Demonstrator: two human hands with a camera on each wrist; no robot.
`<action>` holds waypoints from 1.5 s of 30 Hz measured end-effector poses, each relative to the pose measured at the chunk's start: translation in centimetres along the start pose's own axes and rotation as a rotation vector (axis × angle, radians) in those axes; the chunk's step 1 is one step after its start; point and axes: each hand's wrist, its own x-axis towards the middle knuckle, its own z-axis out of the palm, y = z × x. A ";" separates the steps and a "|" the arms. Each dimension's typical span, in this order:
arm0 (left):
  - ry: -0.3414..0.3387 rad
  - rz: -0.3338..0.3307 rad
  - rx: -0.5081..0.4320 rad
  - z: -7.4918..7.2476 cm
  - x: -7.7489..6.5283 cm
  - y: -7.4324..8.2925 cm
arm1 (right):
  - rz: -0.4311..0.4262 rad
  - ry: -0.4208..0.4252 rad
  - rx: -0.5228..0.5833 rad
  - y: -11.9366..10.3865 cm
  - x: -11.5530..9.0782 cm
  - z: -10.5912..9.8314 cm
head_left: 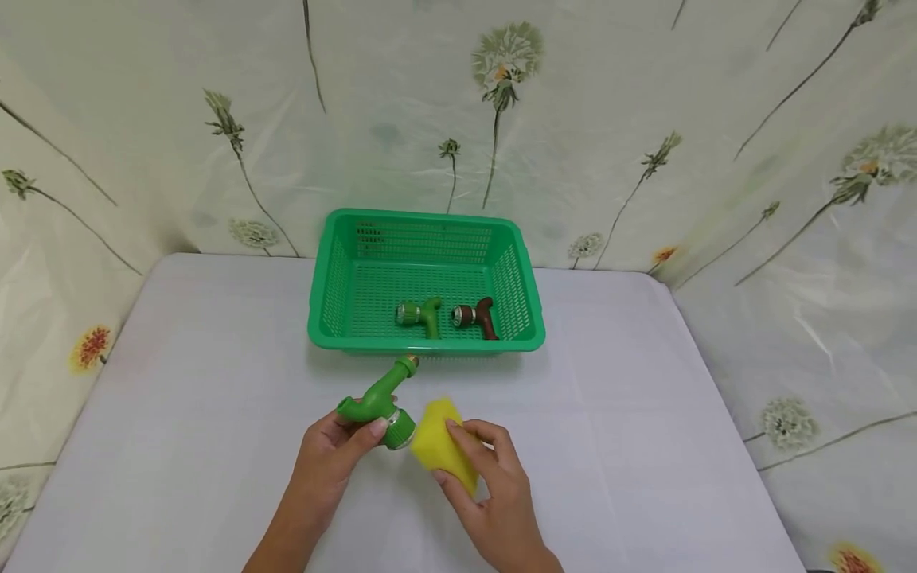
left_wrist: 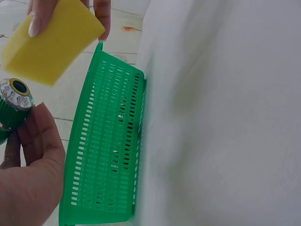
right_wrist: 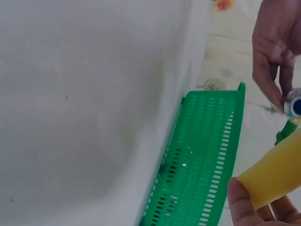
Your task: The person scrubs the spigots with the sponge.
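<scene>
A bright green plastic tap (head_left: 381, 399) is gripped by my left hand (head_left: 325, 455), its threaded end pointing up and away and its ribbed collar facing right. In the left wrist view, the silvery end (left_wrist: 19, 94) of the tap shows a dark round opening. My right hand (head_left: 494, 485) pinches a yellow sponge (head_left: 442, 446) between thumb and fingers, just right of the collar. A small gap separates sponge and tap in the head view. The right wrist view shows the sponge (right_wrist: 275, 172) below the tap's end, with part of the tap cut off by the frame.
Beyond my hands stands a green slotted basket (head_left: 430, 344) at the back of the white-covered table (head_left: 630, 446). Inside it lie a green tap (head_left: 428, 312) and a dark red tap (head_left: 484, 320). A flower-patterned sheet (head_left: 401, 111) hangs behind and along both sides.
</scene>
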 end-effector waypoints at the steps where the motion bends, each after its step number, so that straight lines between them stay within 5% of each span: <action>1: -0.003 0.001 0.001 0.0 0.0 0.0 | 0.007 0.008 0.004 0.1 0.1 -0.1; 9: -0.060 -0.040 -0.012 0.9 0.0 -0.4 | 0.097 0.020 0.090 -1.2 1.5 -0.1; 23: -0.071 -0.002 -0.040 0.7 0.4 -0.4 | 0.060 0.014 0.151 -2.2 1.1 0.7; 30: -0.012 0.021 0.002 0.4 0.4 -0.2 | 0.028 -0.055 0.159 -1.5 0.3 1.0; 37: 0.020 0.022 -0.020 0.4 0.4 0.2 | 0.124 -0.101 0.125 -0.4 0.2 0.1; 45: -0.018 -0.038 -0.010 1.2 0.2 0.1 | 0.249 -0.061 0.352 -1.3 1.6 0.0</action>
